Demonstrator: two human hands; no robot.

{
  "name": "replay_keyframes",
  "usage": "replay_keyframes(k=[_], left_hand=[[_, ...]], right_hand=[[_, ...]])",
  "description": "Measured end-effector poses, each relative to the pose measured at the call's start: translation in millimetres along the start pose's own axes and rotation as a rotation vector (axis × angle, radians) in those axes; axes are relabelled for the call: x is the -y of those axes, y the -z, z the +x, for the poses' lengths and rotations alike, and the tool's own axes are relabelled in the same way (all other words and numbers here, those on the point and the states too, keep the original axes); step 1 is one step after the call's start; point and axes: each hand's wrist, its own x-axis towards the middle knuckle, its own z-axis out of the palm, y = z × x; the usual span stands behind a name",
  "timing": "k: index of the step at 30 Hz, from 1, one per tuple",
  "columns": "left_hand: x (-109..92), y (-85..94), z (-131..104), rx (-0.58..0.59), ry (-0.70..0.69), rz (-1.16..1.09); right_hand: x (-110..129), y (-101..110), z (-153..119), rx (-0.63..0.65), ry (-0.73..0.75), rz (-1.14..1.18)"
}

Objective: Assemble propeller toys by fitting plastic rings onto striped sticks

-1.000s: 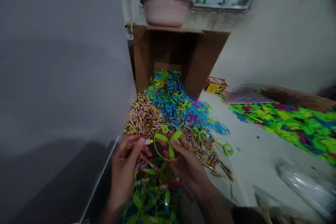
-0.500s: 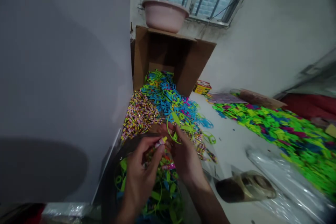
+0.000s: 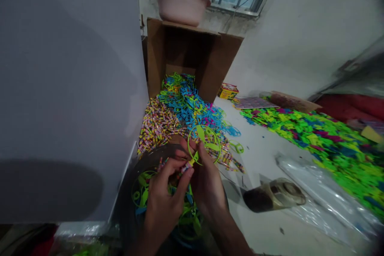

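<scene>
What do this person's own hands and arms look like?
The left hand and right hand are bare, without gloves. No watch, bracelet or sleeve shows. The picture is too dim to tell whether the fingers wear rings.

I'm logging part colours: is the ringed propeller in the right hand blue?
No, the ringed propeller held by the right hand is yellow-green, both its rim and its blades.

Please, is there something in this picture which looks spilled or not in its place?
Yes, perhaps: the box lies on its side, its open end facing the camera, and propellers spill out onto the white surface. Whether this is deliberate, I cannot tell.
</scene>
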Motion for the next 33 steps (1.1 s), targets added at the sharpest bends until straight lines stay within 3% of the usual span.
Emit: replay_keyframes(k=[16, 18, 23, 29, 33], left_hand=[[-4, -0.2, 19, 0.141, 0.026, 0.065], [-3, -3.0, 18, 0.093, -0.060, 0.170], [4, -8.9, 16, -0.063, -0.462, 0.592], [13, -7.3, 20, -0.133, -0.676, 0.914], [23, -8.5, 21, -0.092, -0.699, 0.960]], right_hand=[[-3, 6, 13, 0.016, 0.175, -0.100], [-3, 4, 12, 0.007, 0.171, -0.096], [-2, -1, 11, -0.022, 0.188, -0.098], [-2, 2, 11, -0.074, 0.122, -0.108], [-1, 5, 15, -0.099, 0.138, -0.252]])
